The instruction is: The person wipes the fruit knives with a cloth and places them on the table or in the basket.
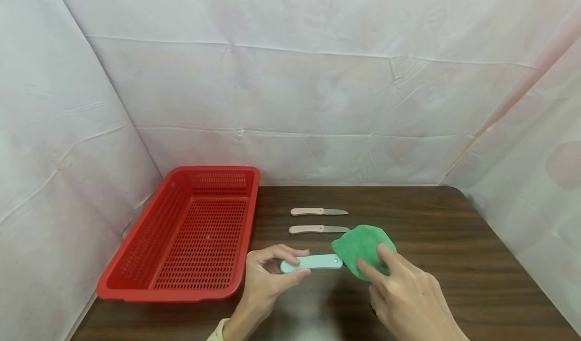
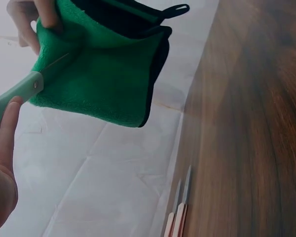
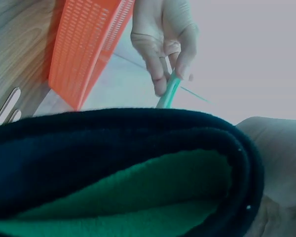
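My left hand (image 1: 269, 273) pinches the pale green handle of a knife (image 1: 313, 263) between thumb and fingers, above the table. Its blade points right and is mostly covered by a green cloth (image 1: 363, 247); a strip of blade shows against the cloth in the left wrist view. My right hand (image 1: 408, 290) grips the cloth, with fingers pressing it over the blade. Dark edging and a hanging loop (image 2: 176, 11) trim the folded cloth (image 2: 103, 79). In the right wrist view, the cloth (image 3: 138, 197) hides most of the right hand.
Two knives with pinkish handles lie parallel on the wooden table (image 1: 454, 250): a farther knife (image 1: 308, 211) and a nearer knife (image 1: 307, 229). A red perforated basket (image 1: 247, 240) stands at the left. White sheeting (image 1: 308, 89) encloses the back and sides.
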The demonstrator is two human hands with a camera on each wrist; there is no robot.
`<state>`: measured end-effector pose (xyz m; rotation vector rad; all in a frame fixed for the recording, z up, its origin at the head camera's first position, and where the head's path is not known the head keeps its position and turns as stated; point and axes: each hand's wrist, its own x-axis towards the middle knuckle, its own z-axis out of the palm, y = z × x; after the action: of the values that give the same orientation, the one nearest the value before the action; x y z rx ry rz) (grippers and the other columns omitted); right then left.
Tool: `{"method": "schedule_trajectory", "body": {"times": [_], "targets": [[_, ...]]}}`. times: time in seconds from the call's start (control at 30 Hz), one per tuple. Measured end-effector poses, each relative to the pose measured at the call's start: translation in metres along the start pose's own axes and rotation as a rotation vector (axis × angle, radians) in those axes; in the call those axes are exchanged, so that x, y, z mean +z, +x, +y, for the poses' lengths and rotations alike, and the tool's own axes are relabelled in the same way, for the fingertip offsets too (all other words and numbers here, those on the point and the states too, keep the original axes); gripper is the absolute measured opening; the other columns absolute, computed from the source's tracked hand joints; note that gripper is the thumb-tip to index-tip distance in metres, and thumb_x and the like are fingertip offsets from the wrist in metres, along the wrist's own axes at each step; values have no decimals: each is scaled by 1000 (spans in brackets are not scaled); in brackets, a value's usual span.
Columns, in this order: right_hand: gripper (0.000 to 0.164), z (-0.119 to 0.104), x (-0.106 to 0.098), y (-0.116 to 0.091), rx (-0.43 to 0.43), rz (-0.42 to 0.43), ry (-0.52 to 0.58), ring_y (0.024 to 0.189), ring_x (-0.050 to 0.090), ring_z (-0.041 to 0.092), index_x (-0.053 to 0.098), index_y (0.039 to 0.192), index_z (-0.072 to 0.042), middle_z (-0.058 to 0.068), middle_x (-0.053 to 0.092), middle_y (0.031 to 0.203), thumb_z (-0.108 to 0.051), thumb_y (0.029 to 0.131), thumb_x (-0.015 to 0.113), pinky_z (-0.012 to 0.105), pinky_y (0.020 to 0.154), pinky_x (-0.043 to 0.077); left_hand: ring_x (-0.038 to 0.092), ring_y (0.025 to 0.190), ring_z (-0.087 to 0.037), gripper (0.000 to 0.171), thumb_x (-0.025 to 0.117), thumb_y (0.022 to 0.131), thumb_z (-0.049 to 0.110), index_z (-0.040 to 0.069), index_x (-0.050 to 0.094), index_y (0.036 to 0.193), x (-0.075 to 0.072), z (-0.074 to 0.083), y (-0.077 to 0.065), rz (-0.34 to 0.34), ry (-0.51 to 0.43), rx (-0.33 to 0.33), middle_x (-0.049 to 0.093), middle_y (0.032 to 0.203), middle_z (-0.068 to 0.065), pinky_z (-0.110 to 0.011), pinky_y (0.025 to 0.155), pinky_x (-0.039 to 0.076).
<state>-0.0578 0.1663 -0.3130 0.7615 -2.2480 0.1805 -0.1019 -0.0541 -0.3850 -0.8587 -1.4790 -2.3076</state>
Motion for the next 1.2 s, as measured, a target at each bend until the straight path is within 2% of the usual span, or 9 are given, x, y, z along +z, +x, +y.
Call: {"method": "schedule_trajectory", "body": {"times": [0.4,0.77,0.93,1.2], "targets": [[49,14,-7,-12,60,-49,-4,51,21,0,65,83,-23,-4,35,76,-29,87,16,13,38,18,62,80,-32,26,65,61,-23,-3,62,76,-11,9,-4,19,-59,-8,65,86,-17,-30,55,52],[46,19,-5,-15,46,5,29,49,13,-3,65,83,-22,-4,33,73,-28,88,20,10,39,12,62,81,-32,25,65,60,-24,-6,61,77,-14,9,-4,2,-43,5,65,86,-17,-30,55,52],[46,20,-7,-14,76,33,35,49,16,-4,67,83,-19,-5,35,74,-28,86,22,10,38,14,62,82,-32,23,65,60,-24,-7,60,76,-14,8,-4,-6,-29,6,65,85,-18,-29,54,52],[46,20,-15,-6,117,66,78,48,22,-6,68,87,-17,-7,37,73,-41,92,28,9,39,15,62,80,-32,23,65,59,-25,-8,59,74,-13,6,-3,-21,13,20,64,83,-21,-26,50,51]]}}
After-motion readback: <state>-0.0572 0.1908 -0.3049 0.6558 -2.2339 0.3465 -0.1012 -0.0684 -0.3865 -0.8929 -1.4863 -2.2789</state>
